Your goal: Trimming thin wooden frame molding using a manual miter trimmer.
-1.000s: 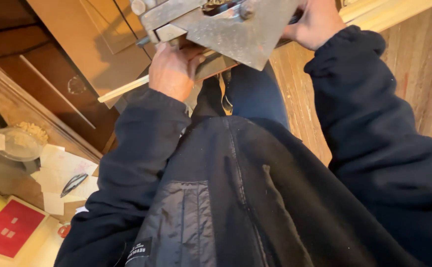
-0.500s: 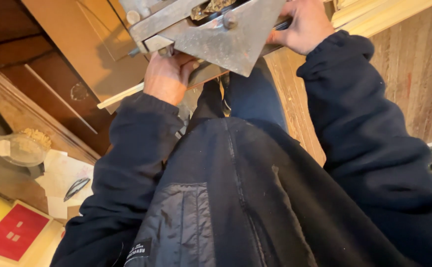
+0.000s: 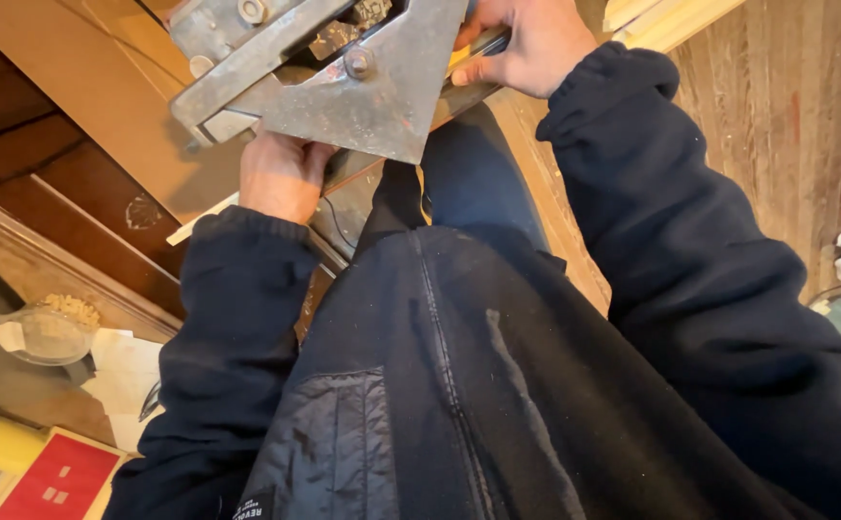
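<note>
Two hands on one grey metal tool (image 3: 343, 87), upper frame: my left hand (image 3: 281, 173) cups underneath, right hand (image 3: 526, 43) fingers wrapped round its handle; steadying step, firm hold needed.

The metal tool (image 3: 343, 77) sits above both hands (left hand (image 3: 281, 178) beneath it, right hand (image 3: 526, 43) at its right).

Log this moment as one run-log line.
left hand: under grey metal tool, gripping its underside | right hand: grips tool's yellow-and-black handle | setting: wooden floor, clear bowl lower left
</note>
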